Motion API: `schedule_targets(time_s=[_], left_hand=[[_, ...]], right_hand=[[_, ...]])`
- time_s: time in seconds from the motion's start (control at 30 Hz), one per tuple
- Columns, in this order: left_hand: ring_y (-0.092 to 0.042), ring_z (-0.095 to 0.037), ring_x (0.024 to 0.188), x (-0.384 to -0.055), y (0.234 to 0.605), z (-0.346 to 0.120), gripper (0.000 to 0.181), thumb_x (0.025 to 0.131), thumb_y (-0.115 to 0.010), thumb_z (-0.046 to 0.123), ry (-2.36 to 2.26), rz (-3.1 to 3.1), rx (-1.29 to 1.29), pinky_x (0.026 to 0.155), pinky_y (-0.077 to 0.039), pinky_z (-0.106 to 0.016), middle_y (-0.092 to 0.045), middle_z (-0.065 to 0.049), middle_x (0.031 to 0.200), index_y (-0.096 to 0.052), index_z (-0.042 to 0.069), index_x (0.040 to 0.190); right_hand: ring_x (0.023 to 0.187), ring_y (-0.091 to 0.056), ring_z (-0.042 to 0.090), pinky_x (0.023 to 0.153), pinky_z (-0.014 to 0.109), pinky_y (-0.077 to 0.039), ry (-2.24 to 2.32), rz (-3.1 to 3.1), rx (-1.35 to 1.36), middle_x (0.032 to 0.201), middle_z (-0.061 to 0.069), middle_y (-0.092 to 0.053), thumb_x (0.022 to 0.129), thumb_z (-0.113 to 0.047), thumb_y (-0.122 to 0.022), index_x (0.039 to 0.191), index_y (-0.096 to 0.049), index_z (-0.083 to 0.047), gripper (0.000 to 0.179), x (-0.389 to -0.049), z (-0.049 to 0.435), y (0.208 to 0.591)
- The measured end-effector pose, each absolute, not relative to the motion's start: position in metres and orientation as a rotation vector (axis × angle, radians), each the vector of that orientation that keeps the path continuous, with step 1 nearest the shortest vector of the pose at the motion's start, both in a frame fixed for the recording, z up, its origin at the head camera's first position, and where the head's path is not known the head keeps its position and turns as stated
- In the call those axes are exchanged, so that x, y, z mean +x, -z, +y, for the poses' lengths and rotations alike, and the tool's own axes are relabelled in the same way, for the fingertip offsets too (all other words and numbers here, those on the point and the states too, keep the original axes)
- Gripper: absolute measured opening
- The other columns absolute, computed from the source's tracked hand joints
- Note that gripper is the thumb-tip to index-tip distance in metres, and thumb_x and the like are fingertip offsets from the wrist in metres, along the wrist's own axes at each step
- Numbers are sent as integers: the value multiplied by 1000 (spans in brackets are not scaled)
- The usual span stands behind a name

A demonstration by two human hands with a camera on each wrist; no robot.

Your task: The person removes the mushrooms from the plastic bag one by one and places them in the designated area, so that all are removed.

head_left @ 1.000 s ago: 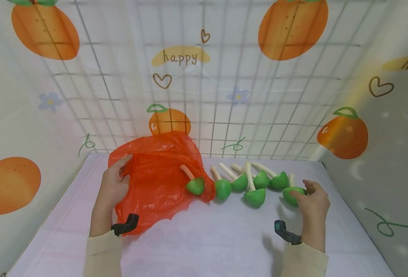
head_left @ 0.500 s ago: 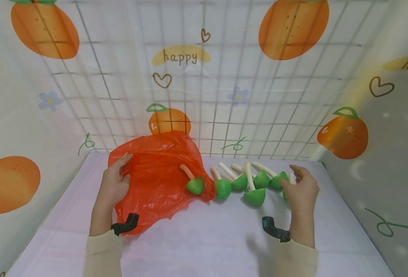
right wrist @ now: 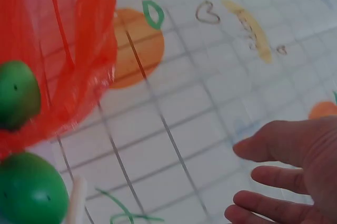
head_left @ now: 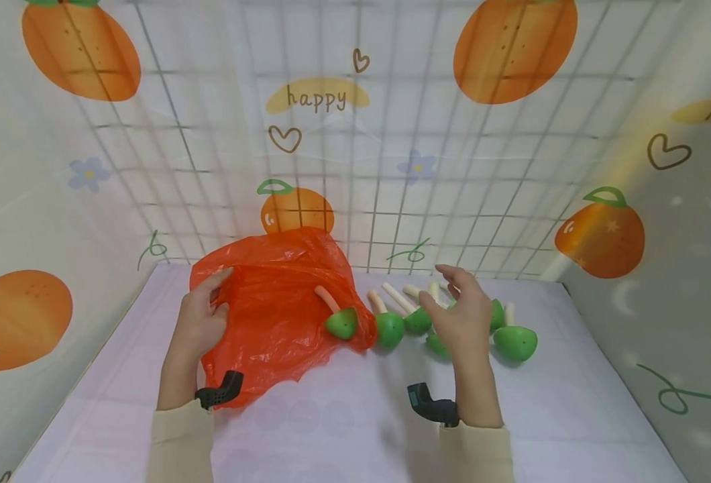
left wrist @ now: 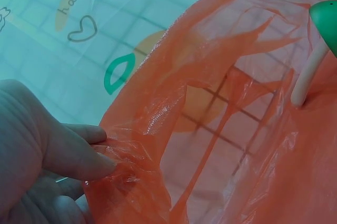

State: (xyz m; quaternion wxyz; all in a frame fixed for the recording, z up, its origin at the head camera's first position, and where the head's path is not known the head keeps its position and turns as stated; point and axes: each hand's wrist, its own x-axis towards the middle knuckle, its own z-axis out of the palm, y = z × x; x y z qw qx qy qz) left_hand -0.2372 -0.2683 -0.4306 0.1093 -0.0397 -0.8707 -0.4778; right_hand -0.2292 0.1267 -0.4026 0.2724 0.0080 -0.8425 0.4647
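My left hand pinches the edge of a thin red plastic bag at its left side; in the left wrist view the film bunches under the thumb. One green-capped, pale-stemmed mushroom-shaped piece lies at the bag's right part. My right hand holds nothing, its fingers spread apart, and in the head view it overlaps several similar pieces in the row. Further left in that row is another green piece, beside the bag. To the right of my right hand sits one more green-capped piece.
A pale cloth covers the table. Behind stands a wire grid under a sheer white sheet printed with oranges and hearts. Similar printed sheeting closes in the left and right sides. Both wrists carry a dark strapped device.
My right hand has left the rightmost green piece and moved left across the row, uncovering that piece. My left hand and the bag have stayed in place.
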Motion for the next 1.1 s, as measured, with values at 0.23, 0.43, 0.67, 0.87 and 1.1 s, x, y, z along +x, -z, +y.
schedule_targets(time_s=[0.23,0.43,0.67,0.87,1.1], left_hand=[[-51,-47,138,-238,431,-268,65,99,-52,-14,1395,-2557,-126,106,-48,-60,-47,-23,157,-42,5,160],[-50,-46,139,-237,430,-269,64,99,-52,-13,1390,-2558,-133,108,-47,-60,-47,-22,158,-42,5,160],[-51,-46,139,-239,432,-270,64,99,-53,-13,1374,-2557,-139,107,-47,-60,-47,-22,158,-42,4,160],[-51,-45,138,-240,433,-270,64,100,-53,-12,1379,-2566,-119,106,-49,-59,-47,-21,158,-42,5,160],[-50,-45,140,-240,431,-270,64,100,-52,-11,1369,-2569,-122,108,-47,-60,-47,-21,158,-42,5,160]], right_hand=[[128,-62,40,110,54,-50,-1293,-2259,156,132,22,-67,86,-2,-83,132,-66,4,50,-229,100,404],[126,-63,39,108,54,-52,-1318,-2243,232,131,22,-68,84,-3,-85,131,-67,5,51,-228,86,404],[125,-63,38,108,52,-52,-1315,-2325,219,133,19,-67,87,-12,-86,132,-67,1,51,-226,72,403],[123,-64,38,106,51,-54,-1261,-2356,276,131,17,-68,86,-8,-85,131,-68,0,48,-224,56,404],[118,-67,37,100,51,-58,-1168,-2348,390,125,17,-71,82,-9,-90,127,-70,2,50,-223,38,408]])
